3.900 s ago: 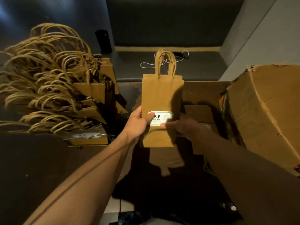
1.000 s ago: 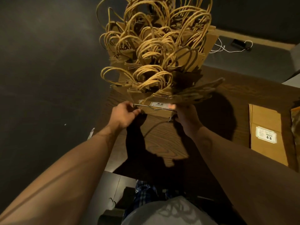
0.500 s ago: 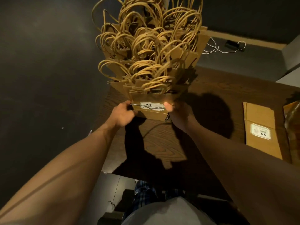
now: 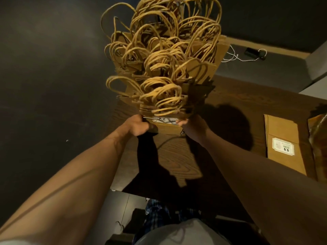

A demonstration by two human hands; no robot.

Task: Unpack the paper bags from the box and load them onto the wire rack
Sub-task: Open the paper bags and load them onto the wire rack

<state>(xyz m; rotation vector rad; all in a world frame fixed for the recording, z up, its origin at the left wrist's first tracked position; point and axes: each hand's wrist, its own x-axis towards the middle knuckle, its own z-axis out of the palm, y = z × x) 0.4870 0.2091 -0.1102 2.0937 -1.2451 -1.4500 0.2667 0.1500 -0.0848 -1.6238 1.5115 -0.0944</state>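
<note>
Closest to the camera there's a bit of plaid fabric (image 4: 155, 209) and a grey shirt at the bottom edge, then both bare forearms reach out over a dark wood-grain desk (image 4: 178, 163). The left hand (image 4: 137, 126) is curled closed at the left end of the wire rack's front bar (image 4: 148, 118), fingers wrapped at the corner of the frontmost paper bag (image 4: 168, 127). The right hand (image 4: 193, 126) is pressed against the right side of that same bag, thumb on the front by its white price label (image 4: 165, 119); can't really tell how the other fingers sit, they're tucked behind. That bag sits at the front of the rack, near the desk's left edge. Behind it the rest of the kraft bags (image 4: 200, 68) are packed in rows, twisted handles (image 4: 159, 55) looping up everywhere. Off by the desk's right edge one more flat bag (image 4: 283, 137) lies with its 9.9 sticker (image 4: 283, 146) showing. Way back, a white cable (image 4: 235, 58) and a small black gadget (image 4: 253, 52) lie on a grey ledge.
</note>
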